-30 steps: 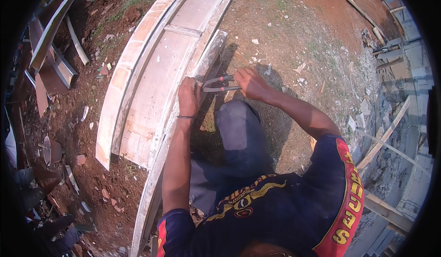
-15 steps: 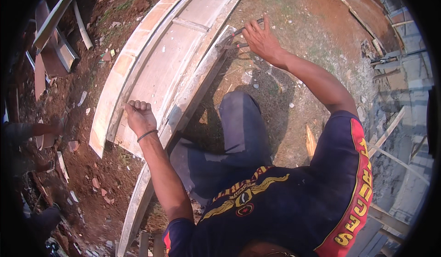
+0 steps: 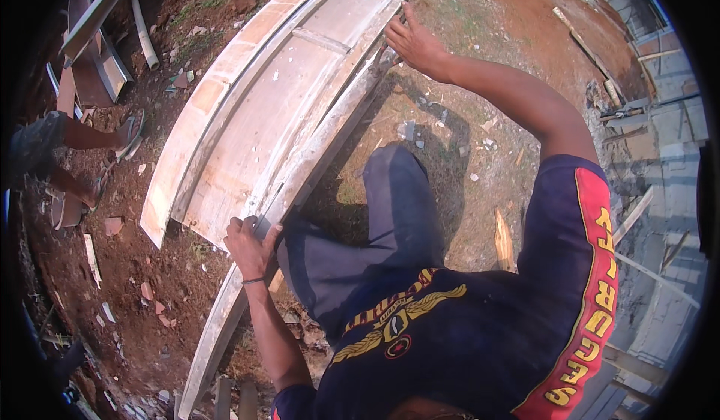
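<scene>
A long curved wooden formwork panel [image 3: 259,112] lies in front of me, its pale board framed by battens. Along its right side runs a weathered wooden beam [image 3: 322,135]. At the panel's near end my left hand [image 3: 251,247] is closed over the beam, fingers on top and thumb on the side nearest me. My right hand [image 3: 417,45] reaches to the far end and grips the panel's right edge, with some fingertips hidden. A dark shape shows beneath that hand; I cannot make out whether it is a tool.
At left, another person's legs [image 3: 79,131] in sandals stand on the reddish soil. Bent sheets [image 3: 97,45] and a pale pole [image 3: 142,30] lie behind them. A splintered wood piece [image 3: 503,240] is beside my knee. Loose boards [image 3: 637,364] and a block wall [image 3: 675,142] are at right.
My left hand has come down from above the panel onto the beam. My right hand has moved from holding dark-handled pincers to the panel's far edge. The other person's legs have come further into view.
</scene>
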{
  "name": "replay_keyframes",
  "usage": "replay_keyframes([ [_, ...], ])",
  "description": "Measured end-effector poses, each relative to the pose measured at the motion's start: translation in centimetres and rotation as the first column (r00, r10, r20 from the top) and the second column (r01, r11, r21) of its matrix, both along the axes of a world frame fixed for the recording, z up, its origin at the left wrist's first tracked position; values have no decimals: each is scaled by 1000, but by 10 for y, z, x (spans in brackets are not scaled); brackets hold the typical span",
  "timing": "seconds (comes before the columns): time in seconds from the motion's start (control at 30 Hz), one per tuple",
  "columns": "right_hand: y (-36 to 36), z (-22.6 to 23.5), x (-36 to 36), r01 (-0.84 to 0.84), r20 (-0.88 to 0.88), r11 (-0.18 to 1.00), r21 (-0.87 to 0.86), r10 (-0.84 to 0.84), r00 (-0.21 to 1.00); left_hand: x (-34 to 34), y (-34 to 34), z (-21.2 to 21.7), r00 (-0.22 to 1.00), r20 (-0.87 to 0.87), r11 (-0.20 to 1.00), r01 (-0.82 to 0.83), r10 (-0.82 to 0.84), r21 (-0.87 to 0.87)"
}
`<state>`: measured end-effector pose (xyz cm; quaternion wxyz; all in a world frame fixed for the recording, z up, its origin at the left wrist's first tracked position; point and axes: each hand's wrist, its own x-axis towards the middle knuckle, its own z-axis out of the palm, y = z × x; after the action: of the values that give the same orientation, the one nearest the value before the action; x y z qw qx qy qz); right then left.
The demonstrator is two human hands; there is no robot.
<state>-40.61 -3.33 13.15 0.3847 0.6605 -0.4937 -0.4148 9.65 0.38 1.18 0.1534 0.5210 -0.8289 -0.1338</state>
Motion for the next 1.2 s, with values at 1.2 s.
replay_keyframes([
  [1.2,-9,1,-16,-53,130,995,84,42,991,-18,1,-12,980,192,999,-47,49,-10],
])
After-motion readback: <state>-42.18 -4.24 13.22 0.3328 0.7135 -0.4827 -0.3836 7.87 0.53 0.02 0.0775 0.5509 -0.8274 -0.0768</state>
